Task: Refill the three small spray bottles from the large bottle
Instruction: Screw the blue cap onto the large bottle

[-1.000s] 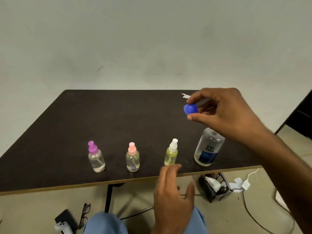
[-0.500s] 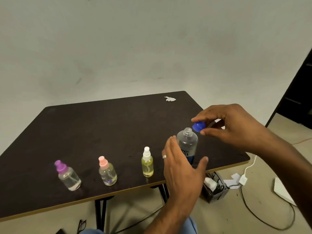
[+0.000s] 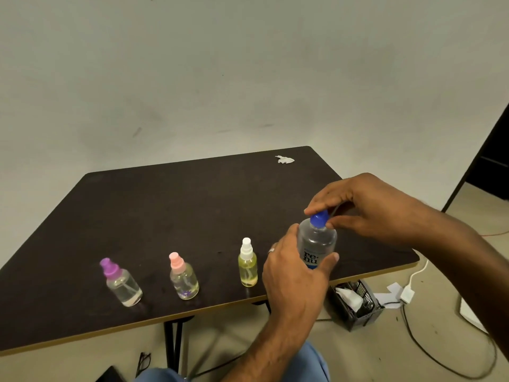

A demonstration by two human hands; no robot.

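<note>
The large clear bottle (image 3: 316,244) with a dark label stands near the table's front right edge. My left hand (image 3: 294,274) is wrapped around its body. My right hand (image 3: 369,208) pinches the blue cap (image 3: 319,218), which sits on the bottle's neck. Three small spray bottles stand in a row to the left: one with a purple top (image 3: 121,285), one with a pink top (image 3: 183,279), and a yellowish one with a white top (image 3: 248,264). All three have their tops on and hold some liquid.
The dark table (image 3: 179,210) has a light front edge. A scrap of white paper (image 3: 285,159) lies at its far right corner. On the floor at the right are a small black basket (image 3: 355,304), a white plug and cables (image 3: 407,295).
My left hand rose and took hold of the large bottle. My right hand brought the blue cap down from the air onto the bottle's neck. The view shifted left.
</note>
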